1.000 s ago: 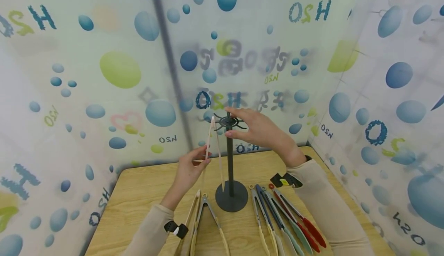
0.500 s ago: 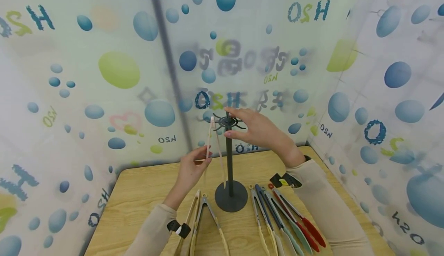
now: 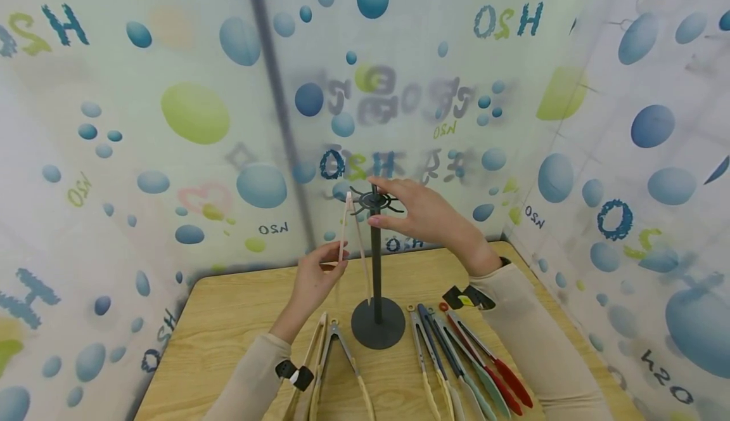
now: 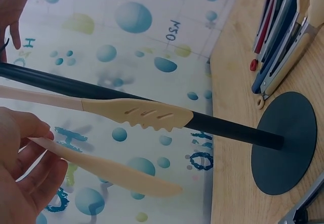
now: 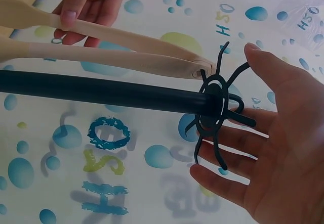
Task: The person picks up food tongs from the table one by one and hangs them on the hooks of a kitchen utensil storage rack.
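A dark stand with a pole [image 3: 376,262] and a round base [image 3: 379,333] stands on the table. Hooks radiate from the ring [image 5: 217,105] at its top. Pale pink tongs with cream scalloped heads [image 4: 139,114] hang at one hook, their ring end over it and their arms spread. The left hand [image 3: 317,281] pinches one arm of these tongs between thumb and fingers. At the stand's top, the right hand [image 3: 419,210] curls round the hook ring, thumb by a hook tip and fingers behind the ring in the right wrist view.
Spread tongs with cream heads [image 3: 352,362] lie front left of the base, beside another pair. Several tongs lie in a row to the right, among them red ones [image 3: 513,383]. A patterned curtain [image 3: 199,113] hangs behind the wooden table [image 3: 228,319].
The left hand has shifted very slightly right, and the free tong arm sits slightly closer to the pole. The right hand stays at the stand's top.
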A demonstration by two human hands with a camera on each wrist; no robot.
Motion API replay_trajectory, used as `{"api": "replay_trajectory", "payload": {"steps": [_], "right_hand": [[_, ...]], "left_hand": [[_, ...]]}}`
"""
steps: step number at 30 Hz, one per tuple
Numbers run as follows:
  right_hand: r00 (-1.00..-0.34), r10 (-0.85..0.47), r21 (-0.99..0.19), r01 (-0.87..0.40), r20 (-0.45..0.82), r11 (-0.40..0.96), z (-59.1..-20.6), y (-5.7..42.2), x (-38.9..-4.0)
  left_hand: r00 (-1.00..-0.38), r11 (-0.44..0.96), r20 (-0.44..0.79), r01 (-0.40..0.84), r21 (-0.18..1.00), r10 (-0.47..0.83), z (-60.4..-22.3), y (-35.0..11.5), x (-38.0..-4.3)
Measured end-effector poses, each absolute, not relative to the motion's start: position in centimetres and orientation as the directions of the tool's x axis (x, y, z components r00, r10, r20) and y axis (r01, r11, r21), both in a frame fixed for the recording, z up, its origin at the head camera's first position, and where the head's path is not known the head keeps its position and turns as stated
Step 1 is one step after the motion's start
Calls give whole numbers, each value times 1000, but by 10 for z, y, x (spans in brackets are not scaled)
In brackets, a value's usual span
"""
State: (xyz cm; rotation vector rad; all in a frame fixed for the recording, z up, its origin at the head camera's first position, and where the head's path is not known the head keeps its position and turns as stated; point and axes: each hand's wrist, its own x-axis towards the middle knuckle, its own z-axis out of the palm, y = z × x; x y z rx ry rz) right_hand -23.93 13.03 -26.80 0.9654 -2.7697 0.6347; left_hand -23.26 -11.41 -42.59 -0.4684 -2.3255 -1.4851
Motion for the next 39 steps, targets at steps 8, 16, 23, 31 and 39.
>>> {"api": "replay_trajectory", "payload": {"steps": [8,16,23,31,39], "right_hand": [[-782,-562,-345,-623,269,702,-267,130,-239],[-783,-560,-343,-623,271,703,-268,130,-239],[-779,-563,-345,-627,276,698,-269,130,-239],[-779,-562,-342,-627,277,700,-268,130,-239],[-779,-563,-341,-627,276,700,-268,130,-240]], "left_hand": [[-879,422,467,460,781,94,-431,-114,-236],[-883,408,460,456,791,95,-435,-114,-237],[-884,403,458,452,796,88,-439,-113,-239],[-895,436,435,432,790,99,-440,-113,-239],[-906,478,401,414,774,136,-442,-119,-234]]}}
